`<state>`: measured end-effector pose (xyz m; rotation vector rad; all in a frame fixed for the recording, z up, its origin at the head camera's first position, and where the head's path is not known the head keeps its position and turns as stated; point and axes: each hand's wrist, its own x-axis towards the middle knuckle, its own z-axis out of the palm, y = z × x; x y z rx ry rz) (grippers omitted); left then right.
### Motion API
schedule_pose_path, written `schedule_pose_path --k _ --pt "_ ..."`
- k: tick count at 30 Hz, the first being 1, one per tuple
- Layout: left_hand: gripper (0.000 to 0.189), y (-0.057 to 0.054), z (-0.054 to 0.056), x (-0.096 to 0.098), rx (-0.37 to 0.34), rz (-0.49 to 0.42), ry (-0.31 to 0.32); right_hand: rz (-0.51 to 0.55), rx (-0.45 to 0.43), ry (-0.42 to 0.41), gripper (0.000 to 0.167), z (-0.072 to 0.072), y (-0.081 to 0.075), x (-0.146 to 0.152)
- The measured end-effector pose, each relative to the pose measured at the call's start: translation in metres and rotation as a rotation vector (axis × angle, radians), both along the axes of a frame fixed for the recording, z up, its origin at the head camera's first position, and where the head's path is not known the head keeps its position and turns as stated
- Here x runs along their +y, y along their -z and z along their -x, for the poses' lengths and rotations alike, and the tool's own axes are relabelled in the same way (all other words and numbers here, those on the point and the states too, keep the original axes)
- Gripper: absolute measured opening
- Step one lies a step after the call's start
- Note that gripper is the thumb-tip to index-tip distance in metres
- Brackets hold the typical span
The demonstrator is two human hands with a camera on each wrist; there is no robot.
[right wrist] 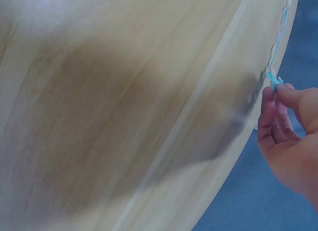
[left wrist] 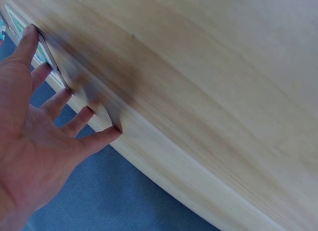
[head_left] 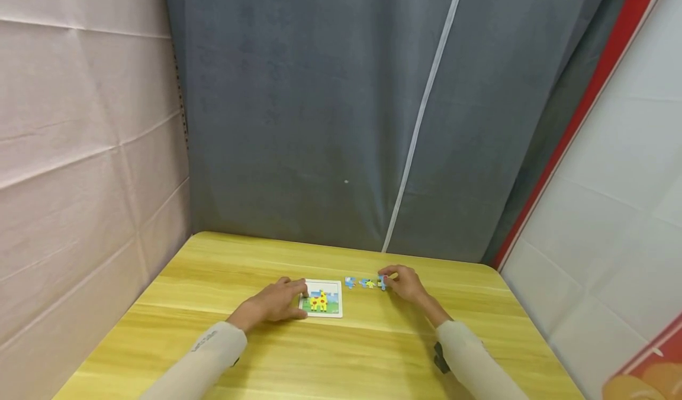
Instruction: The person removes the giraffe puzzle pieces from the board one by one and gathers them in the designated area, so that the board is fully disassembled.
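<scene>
A white-framed jigsaw board [head_left: 331, 315] with a yellow giraffe picture lies flat on the table in the head view. My left hand [head_left: 277, 300] rests at its left side, fingers spread. In the left wrist view, the left thumb and nearer fingers touch the edge of the board, while the outer fingertips of that hand [left wrist: 44, 126] reach the tabletop. My right hand [head_left: 407, 284] pinches a blue puzzle piece [right wrist: 273, 80] between thumb and finger at the table surface. To its left lie a blue-and-yellow piece [head_left: 367, 283] and a blue-and-white piece [head_left: 349, 282].
The yellow wood-grain table [head_left: 330, 358] has rounded far corners. Behind it hangs a grey curtain [head_left: 298, 122] with a pale strip. A pale cloth wall [head_left: 90, 151] stands on the left and a white panel [head_left: 613, 210] with red edging on the right.
</scene>
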<state>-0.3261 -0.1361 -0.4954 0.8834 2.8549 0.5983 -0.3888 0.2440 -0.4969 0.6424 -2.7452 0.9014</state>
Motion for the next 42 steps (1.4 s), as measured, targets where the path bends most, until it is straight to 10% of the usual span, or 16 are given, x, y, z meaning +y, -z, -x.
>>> schedule_pose_path --k 42 --pt "0.038 -0.003 -0.003 0.002 -0.009 -0.051 -0.005 0.033 0.025 -0.076 0.015 -0.010 0.007 -0.016"
